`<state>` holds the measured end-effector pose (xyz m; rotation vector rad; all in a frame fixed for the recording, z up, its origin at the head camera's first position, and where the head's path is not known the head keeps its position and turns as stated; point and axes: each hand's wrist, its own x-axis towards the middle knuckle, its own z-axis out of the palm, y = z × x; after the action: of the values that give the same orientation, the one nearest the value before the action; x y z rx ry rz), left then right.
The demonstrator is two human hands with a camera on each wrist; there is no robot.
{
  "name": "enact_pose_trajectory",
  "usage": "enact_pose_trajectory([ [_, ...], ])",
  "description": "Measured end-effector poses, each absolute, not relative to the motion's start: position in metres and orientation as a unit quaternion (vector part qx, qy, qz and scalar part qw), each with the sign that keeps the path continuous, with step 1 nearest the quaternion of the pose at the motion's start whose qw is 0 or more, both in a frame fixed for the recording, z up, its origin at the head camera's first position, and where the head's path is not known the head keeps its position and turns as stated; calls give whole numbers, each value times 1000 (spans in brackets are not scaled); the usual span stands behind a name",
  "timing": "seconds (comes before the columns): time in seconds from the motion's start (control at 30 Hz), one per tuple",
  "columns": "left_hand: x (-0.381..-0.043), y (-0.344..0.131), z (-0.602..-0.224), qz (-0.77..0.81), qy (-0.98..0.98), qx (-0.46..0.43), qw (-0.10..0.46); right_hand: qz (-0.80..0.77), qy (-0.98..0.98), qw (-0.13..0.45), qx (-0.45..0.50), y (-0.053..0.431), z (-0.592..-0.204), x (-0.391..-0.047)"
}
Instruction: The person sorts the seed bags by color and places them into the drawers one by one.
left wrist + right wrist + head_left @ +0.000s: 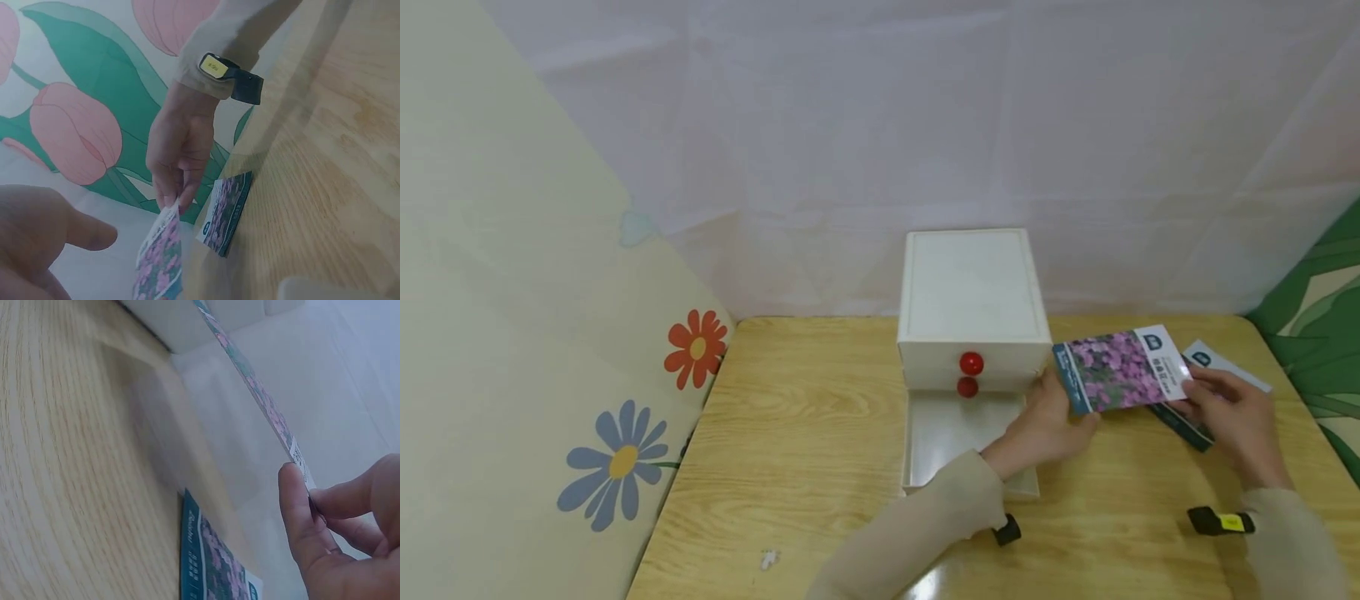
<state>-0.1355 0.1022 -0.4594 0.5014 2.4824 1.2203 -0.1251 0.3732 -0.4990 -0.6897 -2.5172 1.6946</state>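
A seed packet point(1112, 371) with a pink-flower picture is held up over the right side of the table. My right hand point(1236, 417) pinches its white right end between thumb and fingers, clearly seen in the right wrist view. My left hand point(1045, 421) is at the packet's other end, fingers right by its edge, with the thumb point(90, 231) sticking out straight. A second, similar packet point(226, 209) lies on the table, partly hidden behind my right hand in the head view.
A white drawer box point(973, 287) with two red knobs point(972, 363) stands against the cloth-covered wall. Its lower drawer point(951, 433) is pulled out, under my left forearm. A small white scrap point(769, 559) lies on the wooden table point(805, 400) near the front.
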Motion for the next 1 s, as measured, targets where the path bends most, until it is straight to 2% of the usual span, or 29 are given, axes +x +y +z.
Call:
enact_pose_trajectory([
  [0.27,-141,111,-459,519,825,104,198,614,-759,37,-215,379,-492,-110],
  [0.47,-143,114,-470,569,792,88,203,660,-719,63,-210,376,-492,-101],
  [0.73,-146,120,-482,613,768,57,179,677,-701,65,-214,381,-491,-82],
  [0.87,-143,119,-482,619,758,48,199,700,-684,66,-194,386,-491,-73],
  [1.0,-139,117,-482,618,754,47,220,686,-693,56,-217,387,-490,-65],
])
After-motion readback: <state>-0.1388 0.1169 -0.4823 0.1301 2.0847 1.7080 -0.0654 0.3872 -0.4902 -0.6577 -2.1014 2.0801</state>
